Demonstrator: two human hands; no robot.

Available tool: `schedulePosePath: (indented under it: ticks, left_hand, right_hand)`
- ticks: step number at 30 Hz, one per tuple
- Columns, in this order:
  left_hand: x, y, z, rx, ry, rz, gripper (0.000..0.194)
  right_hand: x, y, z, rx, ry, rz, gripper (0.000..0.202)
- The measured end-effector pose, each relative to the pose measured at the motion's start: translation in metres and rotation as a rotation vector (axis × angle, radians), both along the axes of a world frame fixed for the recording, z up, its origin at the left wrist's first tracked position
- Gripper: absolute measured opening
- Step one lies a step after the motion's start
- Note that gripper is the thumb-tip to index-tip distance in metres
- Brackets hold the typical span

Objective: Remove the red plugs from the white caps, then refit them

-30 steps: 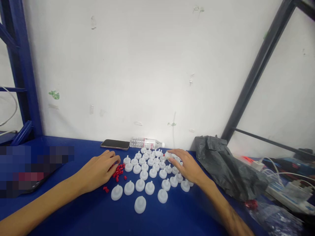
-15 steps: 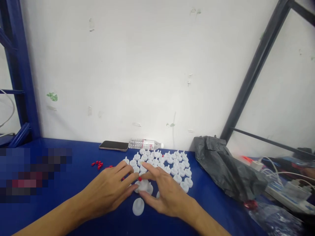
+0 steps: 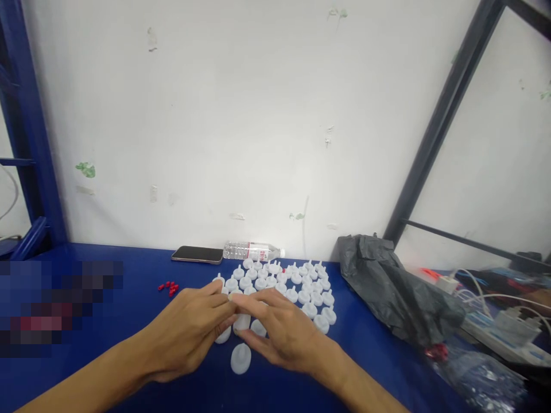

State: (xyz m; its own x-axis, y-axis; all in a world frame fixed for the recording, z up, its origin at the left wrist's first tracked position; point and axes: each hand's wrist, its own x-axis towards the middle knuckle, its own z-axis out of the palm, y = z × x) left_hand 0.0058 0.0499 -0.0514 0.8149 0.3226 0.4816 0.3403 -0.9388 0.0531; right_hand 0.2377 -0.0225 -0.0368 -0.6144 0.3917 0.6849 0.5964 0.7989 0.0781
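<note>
Both my hands meet over the near side of a group of white nozzle caps (image 3: pixel 310 310), round with a thin spout on top. My right hand (image 3: pixel 284 330) has its thumb and fingers round one white nozzle cap (image 3: pixel 242 323). From the left, my left hand (image 3: pixel 189 324) closes its fingertips at the top of that cap; whatever they pinch is hidden. Another nozzle cap (image 3: pixel 240 359) lies just in front of my hands. Small red tips (image 3: pixel 171 287) lie loose beyond my left hand.
A phone (image 3: pixel 197 254) and a clear plastic bottle (image 3: pixel 253 251) lie along the white wall. To the right are a black plastic bag (image 3: pixel 387 292), a clear bag (image 3: pixel 482 378) and a power strip (image 3: pixel 499 338) with cables. The tabletop (image 3: pixel 107 315) is blue.
The red tip that showed between my fingertips is now out of sight. My left fingers have moved over the top of the cap, and the right fingers have closed in nearer them.
</note>
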Motion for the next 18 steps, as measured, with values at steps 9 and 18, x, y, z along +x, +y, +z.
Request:
schedulePosePath:
  ticks: [9, 18]
  left_hand:
    - [0.010, 0.001, 0.002, -0.553, -0.144, 0.002, 0.046]
    - [-0.042, 0.045, 0.022, -0.328, -0.391, 0.401, 0.047]
  right_hand:
    - [0.001, 0.006, -0.003, 0.111, -0.165, -0.026, 0.026]
    - [0.093, 0.027, 0.005, -0.063, 0.130, -0.602, 0.028]
